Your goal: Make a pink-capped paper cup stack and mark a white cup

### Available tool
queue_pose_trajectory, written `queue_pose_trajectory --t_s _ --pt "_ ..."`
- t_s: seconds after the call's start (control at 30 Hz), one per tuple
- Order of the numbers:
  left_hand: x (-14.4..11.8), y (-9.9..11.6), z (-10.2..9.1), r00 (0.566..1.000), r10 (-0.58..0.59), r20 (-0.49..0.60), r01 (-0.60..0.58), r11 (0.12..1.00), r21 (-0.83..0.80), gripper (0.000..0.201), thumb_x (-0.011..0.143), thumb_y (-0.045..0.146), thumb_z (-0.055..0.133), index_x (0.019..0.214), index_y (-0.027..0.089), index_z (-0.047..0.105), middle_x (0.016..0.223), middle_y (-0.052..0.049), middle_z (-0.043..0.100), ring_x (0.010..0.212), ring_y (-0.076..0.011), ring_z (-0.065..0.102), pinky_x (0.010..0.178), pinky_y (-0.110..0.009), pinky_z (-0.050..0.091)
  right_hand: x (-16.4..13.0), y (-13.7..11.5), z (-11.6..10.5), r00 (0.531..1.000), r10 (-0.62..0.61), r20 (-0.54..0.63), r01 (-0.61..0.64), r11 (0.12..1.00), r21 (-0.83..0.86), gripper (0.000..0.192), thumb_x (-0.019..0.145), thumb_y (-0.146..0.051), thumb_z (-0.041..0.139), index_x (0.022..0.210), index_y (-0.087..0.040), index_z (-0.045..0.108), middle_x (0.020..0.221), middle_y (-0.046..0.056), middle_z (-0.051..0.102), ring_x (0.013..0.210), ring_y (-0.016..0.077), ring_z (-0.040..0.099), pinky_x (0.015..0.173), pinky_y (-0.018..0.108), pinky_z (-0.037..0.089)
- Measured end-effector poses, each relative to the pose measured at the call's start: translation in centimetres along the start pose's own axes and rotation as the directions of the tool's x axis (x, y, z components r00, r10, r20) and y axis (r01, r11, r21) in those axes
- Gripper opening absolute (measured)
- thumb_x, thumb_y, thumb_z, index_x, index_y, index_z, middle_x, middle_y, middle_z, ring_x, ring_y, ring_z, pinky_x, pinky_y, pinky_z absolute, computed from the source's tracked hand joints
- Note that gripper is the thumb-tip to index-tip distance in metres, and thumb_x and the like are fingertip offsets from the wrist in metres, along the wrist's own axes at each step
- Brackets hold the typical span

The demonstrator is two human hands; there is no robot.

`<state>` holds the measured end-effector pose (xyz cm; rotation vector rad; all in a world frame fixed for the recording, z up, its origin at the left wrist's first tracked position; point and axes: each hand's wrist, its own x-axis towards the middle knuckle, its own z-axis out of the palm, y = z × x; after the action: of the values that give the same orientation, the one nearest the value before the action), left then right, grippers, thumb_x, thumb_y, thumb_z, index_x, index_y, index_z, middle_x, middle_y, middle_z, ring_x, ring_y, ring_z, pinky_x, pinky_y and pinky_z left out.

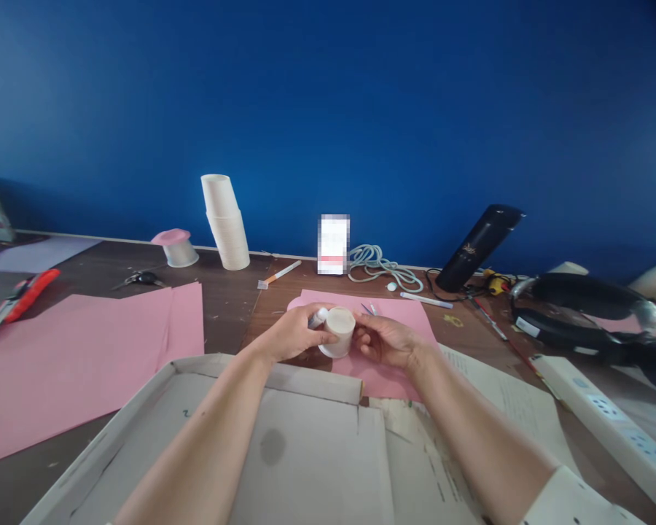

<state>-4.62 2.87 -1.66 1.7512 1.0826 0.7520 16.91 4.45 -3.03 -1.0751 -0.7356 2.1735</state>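
Note:
A white paper cup (pixel 339 337) is upside down over a pink sheet (pixel 404 313), its base facing up. My left hand (pixel 292 334) is closed around the cup's left side. The same hand also keeps a small white tube (pixel 318 318) between thumb and fingers; its kind is not clear. On the cup's other side, my right hand (pixel 385 340) has its fingers curled and pinched close to the base edge. Whatever those fingertips hold, if anything, is too small to tell. Thin pointed items (pixel 370 309) lie on the pink sheet just behind my right hand.
An open cardboard box (pixel 317 452) lies in front of me. Pink sheets (pixel 87 357) and a red cutter (pixel 31 295) are left. Behind stand stacked paper cups (pixel 227 226), a pink-topped cup (pixel 180 249), a phone (pixel 333 244) and a black bottle (pixel 478 248). A power strip (pixel 606 423) is right.

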Motion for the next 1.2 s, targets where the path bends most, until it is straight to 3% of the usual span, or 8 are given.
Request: queue_pose_trajectory --t_s 0.27,0.5,0.8,1.0,1.1,1.2 --pt "0.0 0.1 0.5 1.000 0.006 0.018 -0.004 0.998 -0.067 0.061 0.062 0.038 0.074 0.117 0.018 0.057 0.104 -0.005 0.065 0.092 -0.0204 0.059 0.082 -0.032 0.045 0.0 0.0 0.2 0.999 0.028 -0.024 -0.028 1.000 -0.002 0.019 0.078 -0.027 0.070 0.077 -0.013 0.057 0.050 -0.005 0.053 0.042 0.0046 0.050 0.042 0.013 0.048" --pt "0.3 -0.4 1.0 0.996 -0.006 -0.084 0.006 1.000 0.008 0.054 0.060 0.039 0.075 0.108 0.020 0.060 0.095 -0.003 0.066 0.084 -0.0190 0.059 0.075 -0.030 0.045 -0.1 0.1 0.2 1.000 0.028 -0.009 -0.027 0.999 0.045 0.014 0.079 -0.023 0.068 0.080 -0.013 0.058 0.054 -0.003 0.056 0.045 0.0054 0.053 0.045 0.015 0.051" --pt "0.2 -0.2 0.7 0.999 -0.008 -0.053 0.006 1.000 -0.029 0.053 0.062 0.041 0.074 0.108 0.019 0.060 0.096 -0.004 0.065 0.082 -0.0166 0.059 0.073 -0.028 0.045 -0.1 0.3 -0.3 0.999 0.013 0.045 -0.016 0.998 0.068 0.010 0.081 -0.018 0.066 0.084 -0.013 0.058 0.058 -0.003 0.058 0.050 0.0050 0.056 0.052 0.015 0.054" --pt "0.0 0.0 0.6 0.997 -0.036 -0.064 0.032 0.998 -0.052 0.056 0.060 0.041 0.075 0.108 0.018 0.060 0.094 -0.004 0.065 0.080 -0.0170 0.059 0.071 -0.028 0.046 -0.8 -0.2 -0.7 1.000 -0.003 0.002 0.003 1.000 0.031 0.020 0.084 -0.032 0.063 0.085 -0.012 0.058 0.064 -0.001 0.060 0.054 0.0063 0.058 0.055 0.019 0.056" --pt "-0.1 0.2 0.7 0.992 -0.060 -0.111 0.056 0.998 -0.037 0.057 0.059 0.043 0.075 0.107 0.018 0.061 0.091 -0.003 0.065 0.077 -0.0173 0.058 0.068 -0.028 0.046 -1.4 -0.5 -0.4 0.994 -0.080 -0.078 0.077 0.996 -0.045 0.026 0.082 -0.039 0.064 0.083 -0.013 0.057 0.064 -0.002 0.058 0.051 0.0058 0.055 0.051 0.019 0.054" --pt "-0.1 0.5 0.9 0.985 -0.084 -0.150 0.085 0.996 0.000 0.055 0.059 0.046 0.074 0.105 0.019 0.061 0.086 -0.003 0.064 0.074 -0.0177 0.058 0.064 -0.028 0.045 -1.7 -0.3 0.2 0.951 -0.280 -0.128 0.255 0.950 -0.177 0.027 0.076 -0.040 0.069 0.081 -0.016 0.057 0.066 -0.004 0.054 0.048 0.0037 0.049 0.043 0.015 0.046"
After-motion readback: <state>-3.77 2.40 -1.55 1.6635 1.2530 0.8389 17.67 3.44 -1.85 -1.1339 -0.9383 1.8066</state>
